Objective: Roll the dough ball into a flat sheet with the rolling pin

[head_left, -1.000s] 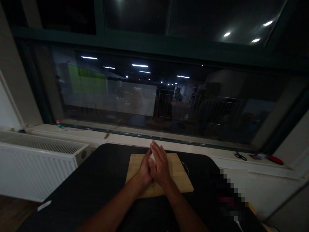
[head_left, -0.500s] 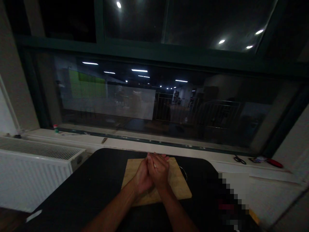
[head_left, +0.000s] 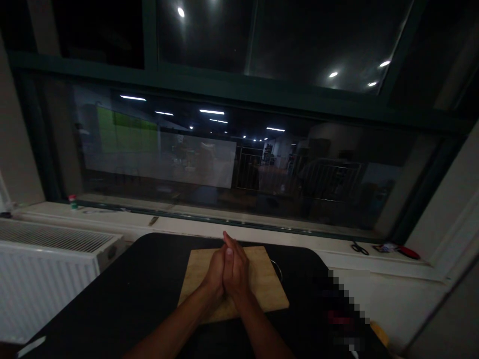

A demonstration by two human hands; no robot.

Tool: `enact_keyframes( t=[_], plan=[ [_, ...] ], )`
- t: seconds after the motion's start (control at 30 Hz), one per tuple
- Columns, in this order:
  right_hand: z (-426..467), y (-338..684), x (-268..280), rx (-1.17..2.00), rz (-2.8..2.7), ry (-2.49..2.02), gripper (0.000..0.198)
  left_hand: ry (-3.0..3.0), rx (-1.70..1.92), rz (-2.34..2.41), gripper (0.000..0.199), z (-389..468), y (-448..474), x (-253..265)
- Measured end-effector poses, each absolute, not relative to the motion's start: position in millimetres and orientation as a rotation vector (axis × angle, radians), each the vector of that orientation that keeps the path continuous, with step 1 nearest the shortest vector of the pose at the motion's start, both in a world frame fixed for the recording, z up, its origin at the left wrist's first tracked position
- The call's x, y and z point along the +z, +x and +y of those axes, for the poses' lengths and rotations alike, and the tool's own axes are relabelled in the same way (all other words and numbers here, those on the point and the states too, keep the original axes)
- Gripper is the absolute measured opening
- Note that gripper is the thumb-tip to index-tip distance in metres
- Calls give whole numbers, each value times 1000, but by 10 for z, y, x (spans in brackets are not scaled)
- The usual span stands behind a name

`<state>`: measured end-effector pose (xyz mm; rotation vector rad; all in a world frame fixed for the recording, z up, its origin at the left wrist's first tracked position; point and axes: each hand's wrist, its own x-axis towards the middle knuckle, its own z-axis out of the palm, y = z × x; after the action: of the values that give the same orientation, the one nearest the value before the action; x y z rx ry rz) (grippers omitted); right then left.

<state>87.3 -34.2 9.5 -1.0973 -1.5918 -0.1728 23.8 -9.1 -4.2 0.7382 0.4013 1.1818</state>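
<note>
My left hand [head_left: 214, 269] and my right hand [head_left: 237, 271] are pressed palm to palm above a wooden board [head_left: 264, 279]. The fingers lie close together and point away from me, with the right hand's fingers over the left. Whatever may be between the palms is hidden. The light wooden board lies flat on a black table [head_left: 123, 294]. Part of a thin metal ring or handle [head_left: 277, 269] shows at the board's right edge.
A white radiator [head_left: 48, 279] stands left of the table. Along the windowsill [head_left: 194, 232] are a small red-capped bottle [head_left: 72, 202], black scissors [head_left: 359, 248] and a red item [head_left: 408, 253]. A pixelated patch covers the table's right side.
My hands have turned from a crossed clasp to a more upright, palm-to-palm press, with the fingers now lined up forward. The view has shifted slightly to the right.
</note>
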Motion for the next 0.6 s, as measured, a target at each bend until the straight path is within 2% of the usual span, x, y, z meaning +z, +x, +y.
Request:
enact_keyframes(
  t=[0.17, 0.37, 0.5, 0.6],
  plan=[
    [-317, 971, 135, -357, -1753, -1156, 49, 490, 1002, 304, 25, -7, 202, -70],
    [-211, 1017, 65, -355, -1648, -1095, 26, 453, 769, 140, 22, -1, 186, 1],
    [-201, 1067, 57, -244, -1603, -1034, 31, 503, 864, 214, 13, 36, 216, 22],
    [-232, 1122, 94, -307, -1652, -1075, 37, 518, 954, 264, 16, 24, 218, 60]
  ],
)
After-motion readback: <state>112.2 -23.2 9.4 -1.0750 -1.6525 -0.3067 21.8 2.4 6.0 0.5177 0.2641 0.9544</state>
